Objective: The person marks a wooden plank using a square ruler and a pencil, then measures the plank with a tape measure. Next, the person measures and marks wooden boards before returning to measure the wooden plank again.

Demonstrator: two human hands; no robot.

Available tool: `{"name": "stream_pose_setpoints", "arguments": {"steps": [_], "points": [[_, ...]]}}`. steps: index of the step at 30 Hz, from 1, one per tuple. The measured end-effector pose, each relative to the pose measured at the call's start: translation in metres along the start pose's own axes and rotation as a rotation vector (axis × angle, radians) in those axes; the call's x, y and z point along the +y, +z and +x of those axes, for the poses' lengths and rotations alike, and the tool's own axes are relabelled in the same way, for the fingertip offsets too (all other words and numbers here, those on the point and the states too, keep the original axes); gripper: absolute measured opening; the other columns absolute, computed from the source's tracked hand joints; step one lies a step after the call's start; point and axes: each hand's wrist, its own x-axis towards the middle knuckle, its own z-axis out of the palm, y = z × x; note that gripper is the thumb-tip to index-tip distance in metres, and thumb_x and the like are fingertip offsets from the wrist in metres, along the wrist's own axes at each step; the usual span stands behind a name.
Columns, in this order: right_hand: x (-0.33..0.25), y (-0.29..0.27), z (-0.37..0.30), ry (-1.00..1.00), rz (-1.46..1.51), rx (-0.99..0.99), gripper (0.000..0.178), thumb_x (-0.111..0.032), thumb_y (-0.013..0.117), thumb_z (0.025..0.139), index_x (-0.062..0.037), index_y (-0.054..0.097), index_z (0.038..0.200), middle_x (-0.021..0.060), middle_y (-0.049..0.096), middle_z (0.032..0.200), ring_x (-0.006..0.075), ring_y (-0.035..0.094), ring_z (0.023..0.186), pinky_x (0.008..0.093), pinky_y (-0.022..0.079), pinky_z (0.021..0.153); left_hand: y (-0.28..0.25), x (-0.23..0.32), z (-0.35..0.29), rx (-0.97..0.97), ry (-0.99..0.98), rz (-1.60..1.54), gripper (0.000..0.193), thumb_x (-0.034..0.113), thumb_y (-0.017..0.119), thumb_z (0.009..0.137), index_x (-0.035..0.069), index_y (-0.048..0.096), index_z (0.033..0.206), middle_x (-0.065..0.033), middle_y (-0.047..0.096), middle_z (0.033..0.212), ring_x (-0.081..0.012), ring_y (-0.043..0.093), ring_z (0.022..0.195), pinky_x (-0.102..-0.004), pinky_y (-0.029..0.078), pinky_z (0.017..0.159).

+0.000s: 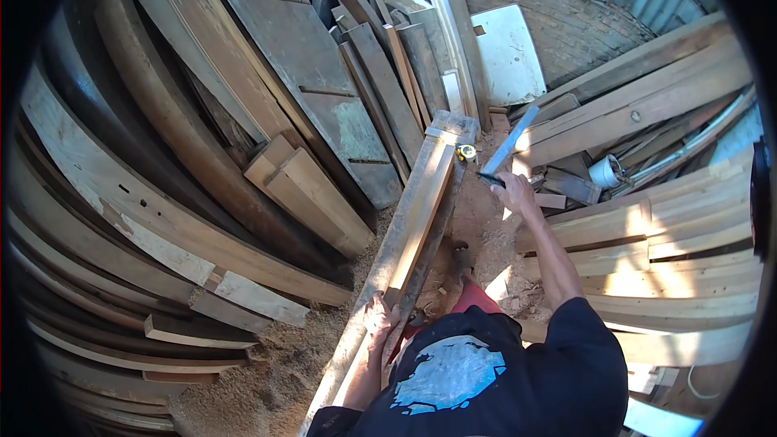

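A long pale wooden board (422, 222) lies lengthwise on a narrow, weathered bench beam (362, 301). My left hand (379, 317) is closed around the board's near end, its fingers partly hidden. Off to the right of the beam, my right hand (515, 193) grips a try square (510, 139) by its dark stock. The flat metal blade points up and away, apart from the board. By the far end of the beam sits a yellow tape measure (465, 152), touched by neither hand.
Stacked planks (170, 235) crowd the left side, and boards lean at the back. More timber (664, 267) lies along the right, near a white bucket (605, 171). Sawdust (275, 372) covers the ground. A white panel (508, 55) leans against the far wall.
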Motion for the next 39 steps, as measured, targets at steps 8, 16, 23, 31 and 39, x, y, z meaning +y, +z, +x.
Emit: {"name": "stream_pose_setpoints", "arguments": {"steps": [8, 16, 23, 31, 39], "points": [[0.044, 0.068, 0.221, -0.136, -0.302, -0.151, 0.027, -0.03, 0.074, 0.078, -0.0145, 0.076, 0.1, 0.0184, 0.073, 0.094, 0.0405, 0.07, 0.092, 0.0516, 0.056, 0.08, 0.018, 0.025, 0.013, 0.034, -0.261, 0.197, 0.046, 0.033, 0.083, 0.073, 0.009, 0.06, 0.104, -0.0152, 0.069, 0.096, -0.0361, 0.068, 0.089, -0.0485, 0.055, 0.079], [0.066, 0.159, 0.305, -0.248, -0.444, -0.414, 0.022, -0.027, 0.075, 0.077, -0.0096, 0.077, 0.091, 0.02, 0.074, 0.093, 0.0402, 0.071, 0.092, 0.0491, 0.056, 0.085, 0.017, 0.041, 0.023, 0.056, -0.423, 0.3, 0.044, 0.035, 0.088, 0.068, 0.014, 0.063, 0.098, -0.0074, 0.069, 0.092, -0.0298, 0.068, 0.088, -0.048, 0.048, 0.086], [0.05, 0.152, 0.29, -0.237, -0.413, -0.622, 0.037, -0.037, 0.08, 0.08, -0.0136, 0.073, 0.109, 0.0196, 0.07, 0.114, 0.0375, 0.063, 0.113, 0.0472, 0.051, 0.096, 0.021, 0.043, 0.019, 0.098, -0.423, 0.325, 0.041, 0.032, 0.088, 0.065, 0.016, 0.065, 0.096, -0.0058, 0.068, 0.091, -0.0289, 0.067, 0.087, -0.0453, 0.049, 0.082], [0.067, 0.135, 0.25, -0.14, -0.538, -0.348, 0.086, -0.043, 0.086, 0.072, -0.016, 0.045, 0.143, 0.0204, 0.056, 0.131, 0.0416, 0.058, 0.12, 0.0525, 0.05, 0.096, 0.024, 0.036, 0.02, 0.154, -0.417, 0.283, 0.035, 0.022, 0.08, 0.067, 0.016, 0.064, 0.097, -0.0068, 0.067, 0.089, -0.0302, 0.068, 0.086, -0.0472, 0.052, 0.079], [0.066, 0.18, 0.245, 0.061, -0.682, -0.412, 0.084, -0.03, 0.076, 0.077, -0.0132, 0.036, 0.149, 0.0224, 0.055, 0.136, 0.0425, 0.056, 0.126, 0.0548, 0.047, 0.104, 0.02, 0.038, 0.013, 0.232, -0.424, 0.267, 0.02, 0.018, 0.072, 0.07, 0.014, 0.063, 0.087, -0.0092, 0.067, 0.088, -0.0313, 0.068, 0.086, -0.0471, 0.053, 0.076]]}}
